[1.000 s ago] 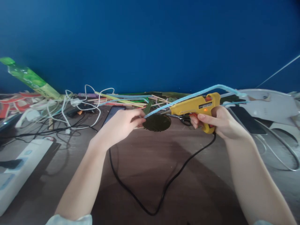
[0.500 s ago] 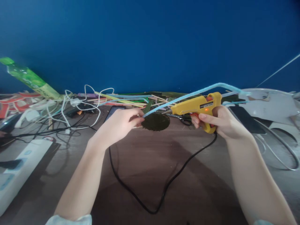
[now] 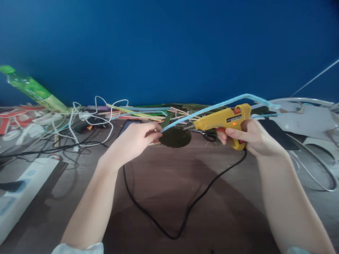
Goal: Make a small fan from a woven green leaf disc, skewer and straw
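Between the fingertips of my left hand is the end of a light blue pipe cleaner, which arches up and away to the right behind the glue gun. My right hand is wrapped round the handle of a yellow hot glue gun with a lit orange light. Its nozzle points left, at the upper right edge of a dark green round piece; whether they touch I cannot tell. This piece lies just right of my left fingertips. A black cord runs from the gun's handle and loops toward me.
A white power strip lies at left, near tangled white cables. A green-capped bottle leans against the blue wall. Coloured pipe cleaners and sticks lie along the back. A dark phone-like slab is at right.
Both hands hold nearly the same pose. The glue gun's nozzle has shifted very slightly relative to the green round piece, and the pipe cleaner's far end has moved slightly left.
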A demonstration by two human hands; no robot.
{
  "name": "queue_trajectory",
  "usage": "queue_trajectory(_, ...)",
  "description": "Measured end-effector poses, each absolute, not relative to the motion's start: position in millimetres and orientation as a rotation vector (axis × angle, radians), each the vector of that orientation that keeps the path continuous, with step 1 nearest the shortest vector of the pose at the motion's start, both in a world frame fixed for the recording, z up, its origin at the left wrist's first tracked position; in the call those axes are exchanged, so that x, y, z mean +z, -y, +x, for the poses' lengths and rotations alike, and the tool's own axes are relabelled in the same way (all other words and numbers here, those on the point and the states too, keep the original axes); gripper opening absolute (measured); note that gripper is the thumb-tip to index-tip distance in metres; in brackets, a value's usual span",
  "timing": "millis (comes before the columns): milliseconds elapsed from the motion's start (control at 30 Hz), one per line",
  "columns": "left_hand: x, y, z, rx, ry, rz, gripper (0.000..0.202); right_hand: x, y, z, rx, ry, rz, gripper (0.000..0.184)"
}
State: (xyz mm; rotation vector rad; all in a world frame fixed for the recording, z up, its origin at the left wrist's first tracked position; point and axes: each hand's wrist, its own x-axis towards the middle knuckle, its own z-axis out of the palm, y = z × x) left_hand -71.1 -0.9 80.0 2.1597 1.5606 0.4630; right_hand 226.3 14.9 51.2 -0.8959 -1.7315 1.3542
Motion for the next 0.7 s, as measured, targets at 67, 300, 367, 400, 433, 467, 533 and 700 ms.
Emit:
queue_trajectory(67, 80.1, 1.0, -71.3, 0.471, -1.562, 2.164, 0.021, 50.3, -15.7, 226.5, 1.324, 1.734, -0.888, 0.012)
queue_trajectory(300, 80.2, 1.0, -71.8, 0.476, -1.567, 2.17, 0.021, 48.8, -17.1, 226.7, 1.303, 1.717, -0.883, 0.012)
queue_trajectory(367, 80.4, 1.0, -72.2, 0.477, -1.568, 2.171, 0.02, 49.4, -16.8, 227.4, 1.302, 1.71, -0.883, 0.012)
queue_trajectory(400, 80.5, 0.9, -72.3, 0.479, -1.568, 2.169, 0.02, 49.9, -16.5, 227.8, 1.303, 1.705, -0.883, 0.012)
queue_trajectory(433, 80.6, 0.8, -72.4, 0.478, -1.568, 2.166, 0.02, 50.5, -16.1, 228.1, 1.304, 1.7, -0.883, 0.012)
queue_trajectory(467, 80.8, 0.6, -72.4, 0.478, -1.568, 2.162, 0.021, 51.1, -15.7, 228.4, 1.307, 1.696, -0.885, 0.012)
queue_trajectory(533, 81.0, 0.1, -72.1, 0.476, -1.569, 2.157, 0.021, 52.2, -15.0, 228.7, 1.313, 1.693, -0.893, 0.012)
queue_trajectory(700, 80.5, -0.7, -72.1, 0.489, -1.562, 2.16, 0.021, 52.2, -15.7, 229.8, 1.316, 1.701, -0.91, 0.012)
